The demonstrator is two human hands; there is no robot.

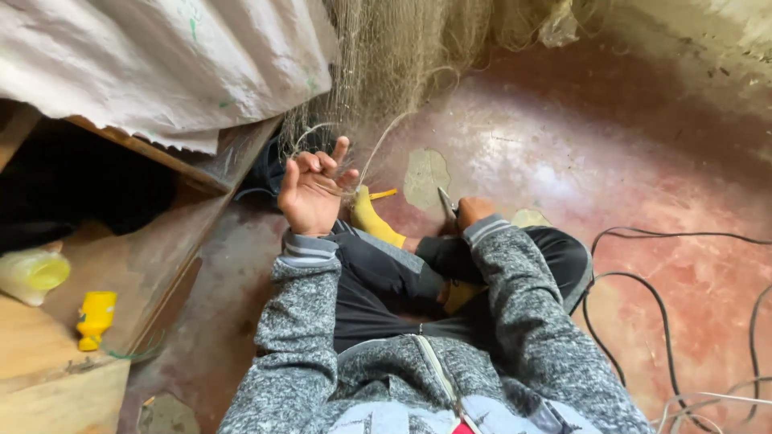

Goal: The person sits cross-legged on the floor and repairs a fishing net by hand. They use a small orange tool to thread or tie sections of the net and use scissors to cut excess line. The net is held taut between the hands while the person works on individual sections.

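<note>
My left hand is raised palm up, its fingers curled around thin strands of a pale fishing net that hangs down from above. My right hand rests low near my knee and grips a small pair of scissors, blades pointing up toward the net. I sit on the floor in dark trousers, grey flecked sleeves and yellow socks. A thin yellow stick lies by my foot.
A wooden box or bench stands at left, with a yellow plastic spool and a pale yellow container on it. White sheeting drapes above. Black cables trail across the reddish worn floor at right.
</note>
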